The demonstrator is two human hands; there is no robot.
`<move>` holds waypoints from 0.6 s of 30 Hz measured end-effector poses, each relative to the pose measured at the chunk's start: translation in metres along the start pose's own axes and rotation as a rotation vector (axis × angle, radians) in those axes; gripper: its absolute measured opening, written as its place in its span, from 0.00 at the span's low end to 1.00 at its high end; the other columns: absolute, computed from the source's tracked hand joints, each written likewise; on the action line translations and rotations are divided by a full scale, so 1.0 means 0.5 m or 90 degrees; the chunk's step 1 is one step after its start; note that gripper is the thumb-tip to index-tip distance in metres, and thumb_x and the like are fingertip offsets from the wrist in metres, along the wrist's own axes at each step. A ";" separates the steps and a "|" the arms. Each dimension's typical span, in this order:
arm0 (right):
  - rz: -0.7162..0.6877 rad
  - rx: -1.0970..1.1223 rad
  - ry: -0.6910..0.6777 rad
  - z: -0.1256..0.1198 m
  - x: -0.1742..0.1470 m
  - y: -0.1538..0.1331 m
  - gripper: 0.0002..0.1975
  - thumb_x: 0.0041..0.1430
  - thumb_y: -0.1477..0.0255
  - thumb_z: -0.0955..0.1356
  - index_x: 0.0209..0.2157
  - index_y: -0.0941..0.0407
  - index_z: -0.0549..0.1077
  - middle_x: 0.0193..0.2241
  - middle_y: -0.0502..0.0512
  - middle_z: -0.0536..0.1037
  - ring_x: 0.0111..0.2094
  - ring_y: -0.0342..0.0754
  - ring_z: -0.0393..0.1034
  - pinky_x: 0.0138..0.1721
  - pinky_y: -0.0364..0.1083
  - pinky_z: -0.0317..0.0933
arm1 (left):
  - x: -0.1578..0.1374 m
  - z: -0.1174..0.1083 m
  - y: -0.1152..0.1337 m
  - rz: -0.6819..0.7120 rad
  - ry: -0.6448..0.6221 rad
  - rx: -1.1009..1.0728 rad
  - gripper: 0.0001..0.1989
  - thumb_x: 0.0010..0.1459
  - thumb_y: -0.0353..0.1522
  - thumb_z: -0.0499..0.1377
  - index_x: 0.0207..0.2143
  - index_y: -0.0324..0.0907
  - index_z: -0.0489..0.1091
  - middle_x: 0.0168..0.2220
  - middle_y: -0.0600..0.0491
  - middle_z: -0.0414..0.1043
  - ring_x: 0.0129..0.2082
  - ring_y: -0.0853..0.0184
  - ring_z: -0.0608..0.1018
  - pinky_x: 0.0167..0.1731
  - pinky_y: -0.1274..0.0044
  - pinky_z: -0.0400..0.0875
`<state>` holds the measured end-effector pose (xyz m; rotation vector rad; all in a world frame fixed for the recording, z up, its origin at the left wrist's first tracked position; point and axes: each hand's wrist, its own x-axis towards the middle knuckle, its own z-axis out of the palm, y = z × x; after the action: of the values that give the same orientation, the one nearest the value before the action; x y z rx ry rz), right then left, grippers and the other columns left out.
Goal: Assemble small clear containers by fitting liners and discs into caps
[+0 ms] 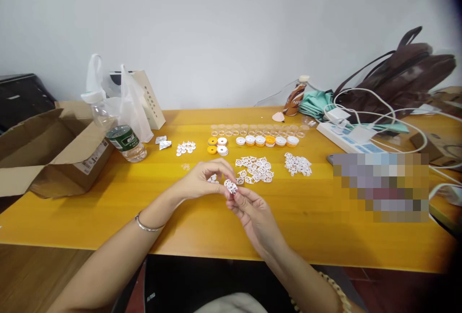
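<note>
Between my two hands, above the table, is a small white openwork plastic part (230,187). My left hand (204,178) pinches it from the left and above, thumb below and fingers arched over. From the lower right, the fingertips of my right hand (250,207) grip the same part. Just behind lies a heap of similar white plastic parts (254,169), with a smaller pile (298,164) to its right. A few white pieces (212,178) show partly under my left hand. Farther left are white round pieces (186,148) and tiny rings (185,167).
Orange and white round cases (270,141) line up behind the heaps, with clear round covers (252,130) beyond. A cardboard box (72,159) and a water bottle (124,140) stand left. A power strip (346,137), cables and a dark bag (400,77) occupy the right.
</note>
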<state>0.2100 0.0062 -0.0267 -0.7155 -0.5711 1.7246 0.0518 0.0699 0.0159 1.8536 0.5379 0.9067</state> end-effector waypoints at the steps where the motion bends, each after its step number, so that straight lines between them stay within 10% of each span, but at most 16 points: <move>1: -0.003 -0.003 -0.002 0.001 0.000 0.000 0.10 0.39 0.71 0.76 0.28 0.57 0.77 0.26 0.50 0.80 0.25 0.39 0.72 0.33 0.39 0.66 | 0.000 0.001 0.000 -0.007 -0.009 0.006 0.09 0.46 0.28 0.66 0.33 0.40 0.73 0.34 0.51 0.69 0.35 0.70 0.71 0.36 0.77 0.66; 18: -0.037 -0.036 0.007 0.000 -0.005 -0.001 0.07 0.41 0.71 0.75 0.26 0.56 0.77 0.25 0.49 0.79 0.26 0.39 0.71 0.35 0.41 0.65 | -0.002 -0.002 0.011 -0.084 -0.018 0.106 0.10 0.48 0.33 0.64 0.34 0.39 0.72 0.32 0.52 0.70 0.31 0.70 0.70 0.33 0.78 0.65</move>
<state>0.2107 0.0039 -0.0260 -0.7406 -0.6290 1.6562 0.0500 0.0673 0.0208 1.9518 0.7273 0.7657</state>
